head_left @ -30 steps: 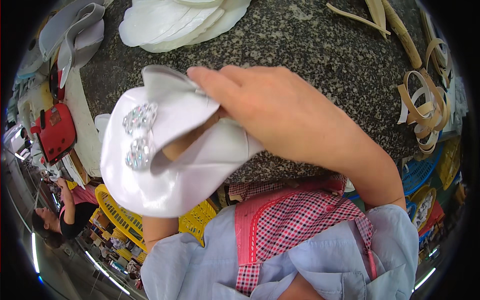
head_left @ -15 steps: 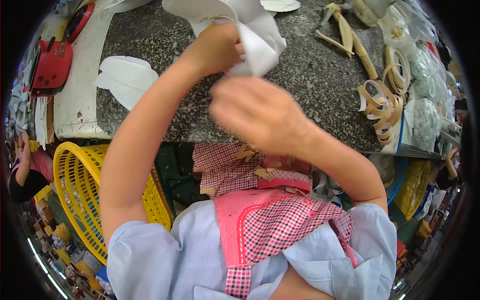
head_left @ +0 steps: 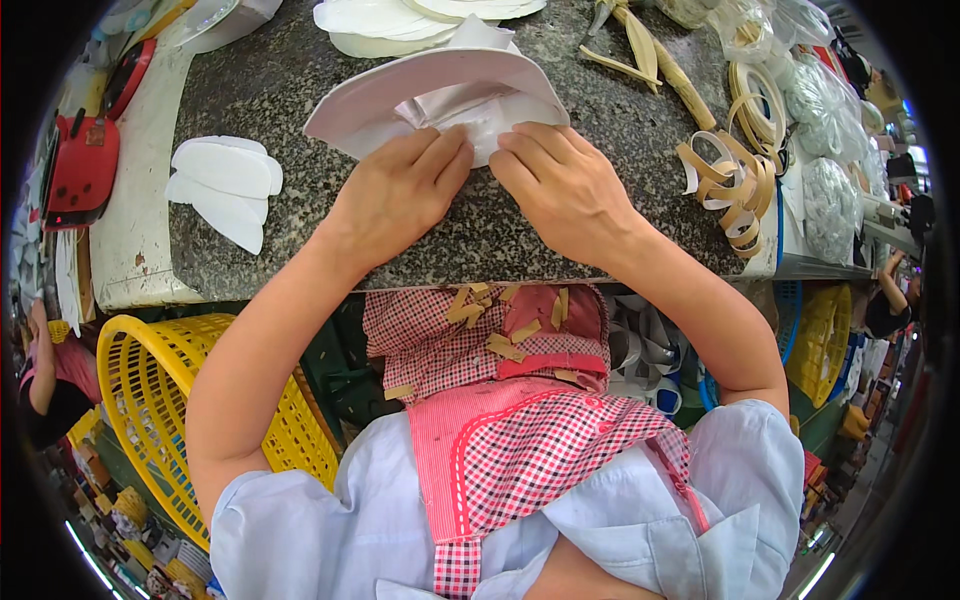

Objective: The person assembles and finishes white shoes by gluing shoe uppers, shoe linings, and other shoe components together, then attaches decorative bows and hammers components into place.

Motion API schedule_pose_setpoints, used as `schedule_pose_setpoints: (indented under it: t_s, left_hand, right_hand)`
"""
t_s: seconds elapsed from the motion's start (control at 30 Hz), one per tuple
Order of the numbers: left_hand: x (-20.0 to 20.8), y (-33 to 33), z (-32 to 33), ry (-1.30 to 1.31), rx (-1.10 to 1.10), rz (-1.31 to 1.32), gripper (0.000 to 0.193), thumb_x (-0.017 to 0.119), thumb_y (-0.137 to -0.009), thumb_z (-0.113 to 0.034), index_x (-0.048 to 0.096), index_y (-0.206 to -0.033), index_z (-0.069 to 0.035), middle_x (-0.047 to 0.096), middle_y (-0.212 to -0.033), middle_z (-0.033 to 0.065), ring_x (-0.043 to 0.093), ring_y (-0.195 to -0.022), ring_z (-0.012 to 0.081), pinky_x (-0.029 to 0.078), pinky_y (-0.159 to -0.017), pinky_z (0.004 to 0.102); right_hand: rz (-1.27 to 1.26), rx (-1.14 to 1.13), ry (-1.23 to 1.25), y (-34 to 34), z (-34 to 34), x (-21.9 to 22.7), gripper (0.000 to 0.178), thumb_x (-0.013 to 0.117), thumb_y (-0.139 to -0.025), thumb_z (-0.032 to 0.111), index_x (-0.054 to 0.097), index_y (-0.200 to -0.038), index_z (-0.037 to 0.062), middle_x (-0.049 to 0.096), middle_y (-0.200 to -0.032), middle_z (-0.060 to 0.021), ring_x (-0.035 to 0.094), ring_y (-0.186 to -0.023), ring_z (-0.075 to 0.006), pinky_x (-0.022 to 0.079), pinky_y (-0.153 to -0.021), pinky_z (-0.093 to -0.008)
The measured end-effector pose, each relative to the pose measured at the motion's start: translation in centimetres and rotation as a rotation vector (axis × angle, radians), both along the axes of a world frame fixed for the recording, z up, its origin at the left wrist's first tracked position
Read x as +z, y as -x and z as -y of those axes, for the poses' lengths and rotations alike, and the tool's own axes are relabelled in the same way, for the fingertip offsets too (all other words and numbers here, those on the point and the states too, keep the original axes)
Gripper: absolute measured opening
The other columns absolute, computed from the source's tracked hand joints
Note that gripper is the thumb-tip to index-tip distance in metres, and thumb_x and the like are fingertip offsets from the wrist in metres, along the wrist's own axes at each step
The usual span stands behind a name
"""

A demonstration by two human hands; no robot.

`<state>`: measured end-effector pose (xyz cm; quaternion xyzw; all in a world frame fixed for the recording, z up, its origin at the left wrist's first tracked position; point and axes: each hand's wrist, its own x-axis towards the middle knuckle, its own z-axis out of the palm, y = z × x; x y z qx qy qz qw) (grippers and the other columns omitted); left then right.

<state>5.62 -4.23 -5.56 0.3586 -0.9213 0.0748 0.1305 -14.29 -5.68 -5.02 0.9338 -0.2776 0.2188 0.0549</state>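
A white shoe upper point(head_left: 440, 78), smooth and curved with a shiny inner side, is bent into an arch over the dark speckled stone slab point(head_left: 330, 260). Its near edge is pinched by my left hand point(head_left: 405, 185), fingers curled and thumb pressed in. Just to the right, my right hand point(head_left: 565, 185) grips the same edge with bent fingers, a small gap from the left. The fingertips of both hands are partly hidden in the fold. Left of my hands lie several flat white sole-shaped pieces point(head_left: 225, 180), overlapping. More white pieces point(head_left: 385, 22) are stacked beyond the upper.
Tan strip coils point(head_left: 735, 190) and a wooden-handled hammer-like tool point(head_left: 675, 75) lie at the right. Clear plastic bags point(head_left: 830, 110) line the far right edge. A red device point(head_left: 85, 165) sits at left; a yellow basket point(head_left: 125, 400) stands below the table's left edge.
My right hand, blurred before, has moved up to the upper's near edge. My left hand has come down beside it. The upper has turned and now arches open toward me.
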Motion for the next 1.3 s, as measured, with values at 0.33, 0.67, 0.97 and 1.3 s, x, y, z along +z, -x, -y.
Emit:
schedule_pose_setpoints:
  t_s: [0.33, 0.67, 0.97, 1.3]
  left_hand:
    - [1.3, 1.0, 0.3, -0.065, 0.045, 0.017, 0.032, 0.054, -0.068, -0.008, 0.052, -0.099, -0.002, 0.055, -0.11, 0.0102, 0.056, -0.091, 0.0219, 0.048, -0.075, 0.0305]
    - [0.0, -0.7, -0.2, -0.108, 0.024, -0.161, 0.037, 0.056, -0.063, 0.004, 0.058, -0.099, 0.0, 0.06, -0.103, 0.0111, 0.058, -0.09, 0.025, 0.049, -0.076, 0.0338]
    - [0.8, 0.0, -0.3, -0.13, 0.062, -0.044, 0.039, 0.058, -0.068, 0.0, 0.057, -0.106, -0.004, 0.058, -0.104, 0.0128, 0.058, -0.086, 0.0283, 0.047, -0.076, 0.0355]
    - [2.0, 1.5, 1.6, -0.202, 0.055, -0.107, 0.035, 0.057, -0.063, 0.001, 0.054, -0.098, -0.005, 0.059, -0.102, 0.0036, 0.056, -0.076, 0.019, 0.049, -0.063, 0.0313]
  right_hand:
    - [-0.077, -0.005, -0.025, -0.4, 0.1, -0.3, 0.019, 0.049, -0.071, 0.016, 0.051, -0.085, 0.0031, 0.054, -0.101, -0.0106, 0.05, -0.098, -0.0208, 0.039, -0.081, -0.03]
    - [-0.031, 0.036, -0.063, -0.2, 0.8, -0.8, 0.019, 0.049, -0.072, 0.017, 0.052, -0.087, 0.007, 0.054, -0.104, -0.0099, 0.051, -0.092, -0.0176, 0.038, -0.081, -0.0295]
    - [0.038, 0.094, -0.173, 1.4, 1.0, -1.4, 0.018, 0.053, -0.07, 0.014, 0.055, -0.087, 0.0066, 0.056, -0.098, -0.0073, 0.052, -0.101, -0.0202, 0.039, -0.088, -0.0342]
    - [0.25, 0.117, -0.122, 0.6, 3.0, -1.4, 0.017, 0.055, -0.068, 0.013, 0.051, -0.083, 0.0064, 0.058, -0.076, -0.0039, 0.055, -0.074, -0.0174, 0.041, -0.067, -0.0302]
